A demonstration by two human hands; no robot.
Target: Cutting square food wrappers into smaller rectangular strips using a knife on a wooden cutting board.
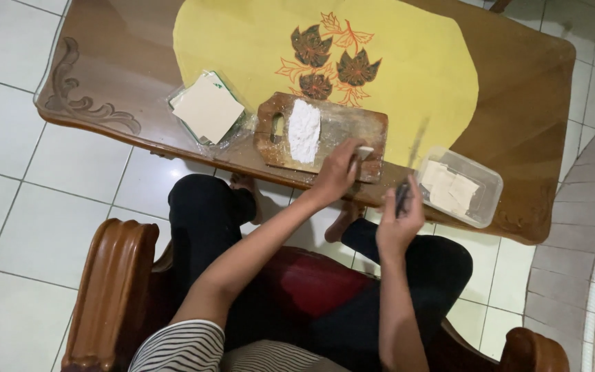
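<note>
Seen from above, a seated person's left hand [339,172] pinches a small white piece [365,151] over a floured wooden cutting board [352,127] on a wooden tabletop [525,89]. The right hand [399,219] grips a knife [408,172], blurred, beside a clear plastic container [487,187] of pale squares.

The bench [518,103] is glossy carved wood under a matt yellow cloth [408,62]. The wooden board [352,131] looks rough, dusted with white powder [304,129]. At right, a clear plastic tub [480,182]; upper left, pale squares [208,107] in shiny clear wrap. Floor tiles [8,207] smooth, faintly glossy.
</note>
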